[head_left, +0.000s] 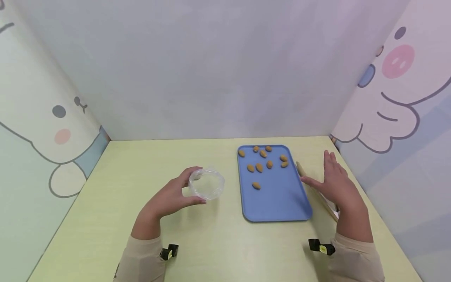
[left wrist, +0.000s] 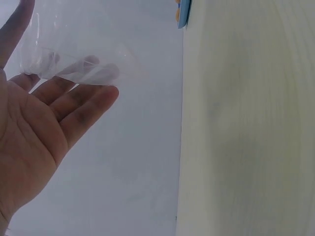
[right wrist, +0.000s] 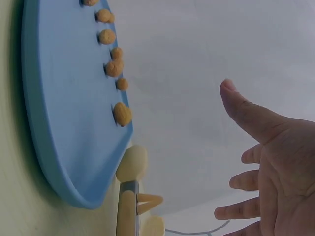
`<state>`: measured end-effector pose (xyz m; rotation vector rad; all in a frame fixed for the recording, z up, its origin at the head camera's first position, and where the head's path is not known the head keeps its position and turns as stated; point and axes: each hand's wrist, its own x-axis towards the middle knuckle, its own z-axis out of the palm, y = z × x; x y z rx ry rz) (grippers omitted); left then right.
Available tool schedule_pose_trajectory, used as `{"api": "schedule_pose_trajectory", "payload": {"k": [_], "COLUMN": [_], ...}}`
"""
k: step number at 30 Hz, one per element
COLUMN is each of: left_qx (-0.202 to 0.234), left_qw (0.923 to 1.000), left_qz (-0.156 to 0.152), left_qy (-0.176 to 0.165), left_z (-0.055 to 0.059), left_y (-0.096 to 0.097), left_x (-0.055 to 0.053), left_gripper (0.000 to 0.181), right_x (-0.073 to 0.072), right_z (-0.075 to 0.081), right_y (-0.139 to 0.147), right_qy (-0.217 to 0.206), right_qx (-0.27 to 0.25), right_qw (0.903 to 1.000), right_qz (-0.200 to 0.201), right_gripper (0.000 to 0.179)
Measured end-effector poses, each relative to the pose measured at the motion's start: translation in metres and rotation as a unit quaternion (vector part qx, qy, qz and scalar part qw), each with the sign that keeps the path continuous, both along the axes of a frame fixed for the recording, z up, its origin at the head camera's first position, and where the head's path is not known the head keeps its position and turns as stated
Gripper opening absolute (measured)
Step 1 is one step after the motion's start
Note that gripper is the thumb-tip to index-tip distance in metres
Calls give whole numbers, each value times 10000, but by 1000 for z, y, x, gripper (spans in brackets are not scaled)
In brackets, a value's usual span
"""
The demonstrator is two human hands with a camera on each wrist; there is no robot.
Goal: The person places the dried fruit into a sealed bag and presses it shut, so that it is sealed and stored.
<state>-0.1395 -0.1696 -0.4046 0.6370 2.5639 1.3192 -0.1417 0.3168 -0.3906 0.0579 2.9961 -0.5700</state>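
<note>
The person's left hand (head_left: 169, 199) reached in from the near edge with the forearm angled forward and to the right, its fingers curved along the far side of a clear plastic container (head_left: 206, 184) and the thumb on its near side. That grip was wide, spread to the breadth of the container, which was held above the pale wood-grain table (head_left: 197, 243), to the left of the blue tray (head_left: 278, 201); the left wrist view showed fingertips through its thin, clear wall. The right hand (head_left: 336, 188) held nothing: its fingers were extended forward, the thumb stood well out to the left toward the tray, and the palm faced inward. It was raised over a wood-and-metal utensil (right wrist: 129, 187) that lay along the tray's right side, without touching it. The right forearm leaned slightly left as it came forward. Both wrists emerged from beige sleeves (head_left: 356, 260). On the tray, brown almonds (head_left: 259, 167) lay scattered, most of them over the far half, with one nearer the middle, and the near part of the blue surface was bare.
</note>
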Motion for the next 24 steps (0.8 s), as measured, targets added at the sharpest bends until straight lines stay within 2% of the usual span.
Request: {"api": "schedule_pose_trajectory", "payload": {"k": [7,13,18,24], "left_qx": [-33,-70,-88,-95], "left_qw": [10000,10000,9999,9999], "left_qz": [-26,11,39,23], "left_qy": [-15,-57,-93,-84], "left_z": [1,-2,-3,-2], "left_y": [0,-1,-1,0], "left_x": [0,0,1,0], "left_gripper": [85,86,87,87], "right_x": [2,5,6,4], "right_z": [-4,-5,-10,-25], "right_y": [22,32,38,43], "right_qy": [-766,-1574,-1898,-2098], "right_qx": [244,253,237,-16], "right_qw": [9964,9861,9798,9755], "right_qz": [-286,-463,-589,-663], "right_gripper": [132,137,140,136]}}
